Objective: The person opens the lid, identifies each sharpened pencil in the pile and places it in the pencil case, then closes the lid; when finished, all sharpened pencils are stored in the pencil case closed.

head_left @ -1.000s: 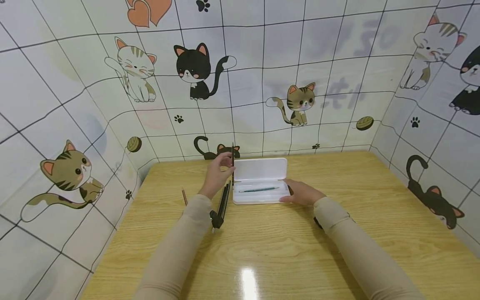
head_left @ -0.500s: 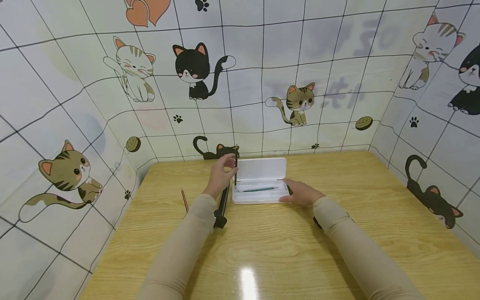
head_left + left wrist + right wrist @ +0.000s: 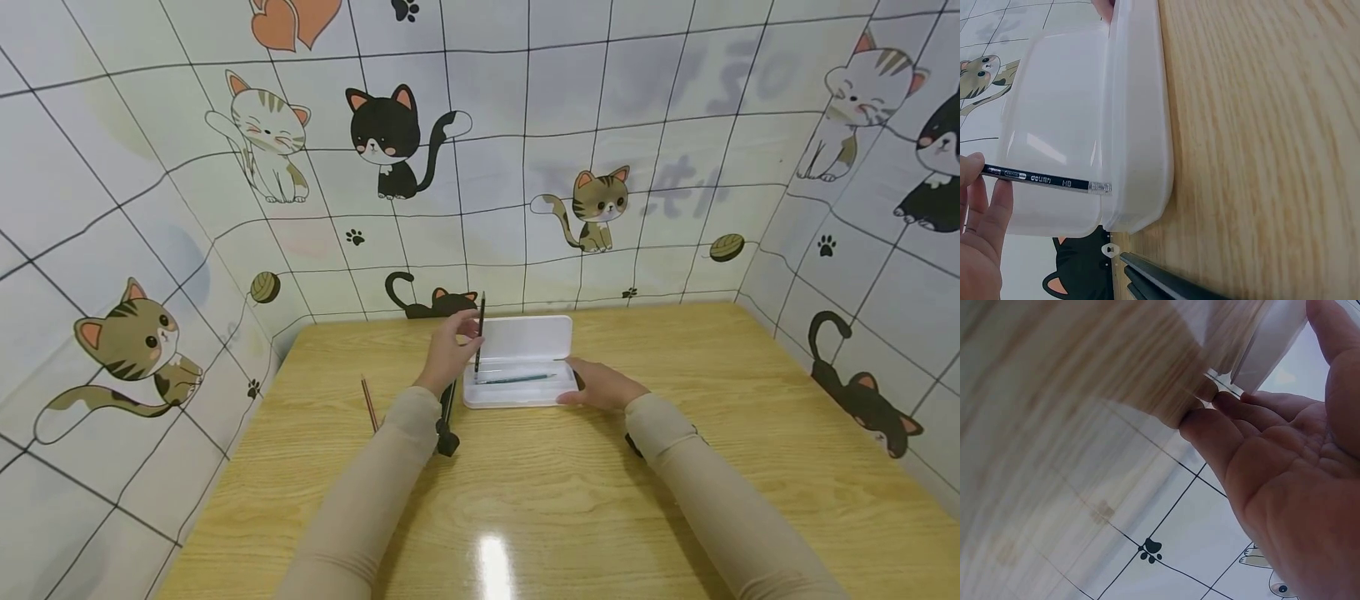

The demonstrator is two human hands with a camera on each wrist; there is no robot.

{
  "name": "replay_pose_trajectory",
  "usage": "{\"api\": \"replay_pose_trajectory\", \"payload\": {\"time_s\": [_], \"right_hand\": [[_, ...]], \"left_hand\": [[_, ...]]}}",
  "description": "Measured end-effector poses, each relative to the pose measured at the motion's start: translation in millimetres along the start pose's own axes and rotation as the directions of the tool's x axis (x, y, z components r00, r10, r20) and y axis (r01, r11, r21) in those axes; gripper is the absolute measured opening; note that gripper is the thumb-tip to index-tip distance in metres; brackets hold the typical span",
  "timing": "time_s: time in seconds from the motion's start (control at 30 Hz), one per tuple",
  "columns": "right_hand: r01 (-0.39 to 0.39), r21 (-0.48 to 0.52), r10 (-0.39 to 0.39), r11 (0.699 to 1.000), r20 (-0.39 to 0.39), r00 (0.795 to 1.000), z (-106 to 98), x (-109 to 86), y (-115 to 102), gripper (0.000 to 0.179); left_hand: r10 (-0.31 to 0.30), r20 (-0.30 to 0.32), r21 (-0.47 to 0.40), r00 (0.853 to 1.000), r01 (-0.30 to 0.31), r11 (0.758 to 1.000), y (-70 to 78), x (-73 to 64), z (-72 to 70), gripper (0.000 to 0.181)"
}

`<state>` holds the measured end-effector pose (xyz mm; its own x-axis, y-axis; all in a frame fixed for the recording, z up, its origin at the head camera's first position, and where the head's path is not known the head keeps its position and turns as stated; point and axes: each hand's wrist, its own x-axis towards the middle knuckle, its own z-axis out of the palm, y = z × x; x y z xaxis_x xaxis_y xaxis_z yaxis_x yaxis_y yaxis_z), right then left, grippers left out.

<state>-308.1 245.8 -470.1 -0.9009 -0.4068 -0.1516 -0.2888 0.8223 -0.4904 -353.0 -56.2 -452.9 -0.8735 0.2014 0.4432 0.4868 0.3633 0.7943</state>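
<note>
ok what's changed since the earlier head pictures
The left hand, still pinching the black pencil, has moved right, carrying it over the open white case; its tip now leans right. Unchanged: the right hand at the case's right end, the teal pencil inside.

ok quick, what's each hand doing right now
Left hand: closed, pinching a black pencil.
Right hand: holding the white case at its right end.

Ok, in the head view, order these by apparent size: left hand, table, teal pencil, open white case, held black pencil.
Largest to smallest:
Table
Open white case
Left hand
Teal pencil and held black pencil: too alike to rank.
</note>
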Motion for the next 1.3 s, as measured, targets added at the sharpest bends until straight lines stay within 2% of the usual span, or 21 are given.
{"api": "replay_pose_trajectory", "payload": {"time_s": [0.27, 0.5, 0.73, 0.9, 1.1, 1.3], "right_hand": [[0.007, -0.008, -0.007, 1.0, -0.006, 1.0, 1, -0.5, 0, 0.09], [0.015, -0.009, -0.015, 1.0, -0.012, 1.0, 1, 0.2, 0, 0.089], [0.009, 0.004, -0.009, 1.0, -0.01, 1.0, 2, -0.8, -1, 0.09], [0.005, 0.012, -0.005, 1.0, -0.007, 1.0, 1, -0.3, -1, 0.091], [0.008, -0.008, -0.008, 1.0, -0.005, 1.0, 1, 0.3, 1, 0.091], [0.008, -0.005, -0.008, 1.0, -0.002, 1.0, 1, 1.1, 1, 0.092]], "left_hand": [[0.029, 0.018, 0.043, 0.999, -0.03, 0.999, -4.3, 2.0, 5.7, 0.044], [0.015, 0.093, 0.03, 0.996, -0.018, 0.999, -7.4, 2.1, 8.0, 0.044], [0.009, 0.106, 0.033, 0.994, -0.013, 0.999, -5.7, 2.6, 12.1, 0.046], [0.038, 0.114, 0.051, 0.993, -0.044, 0.998, -5.0, 5.5, 16.1, 0.042], [0.089, 0.174, 0.078, 0.981, -0.104, 0.992, -5.5, 11.2, 22.1, 0.044], [0.096, 0.258, 0.12, 0.961, -0.131, 0.984, -5.6, 15.9, 26.1, 0.038]]}}
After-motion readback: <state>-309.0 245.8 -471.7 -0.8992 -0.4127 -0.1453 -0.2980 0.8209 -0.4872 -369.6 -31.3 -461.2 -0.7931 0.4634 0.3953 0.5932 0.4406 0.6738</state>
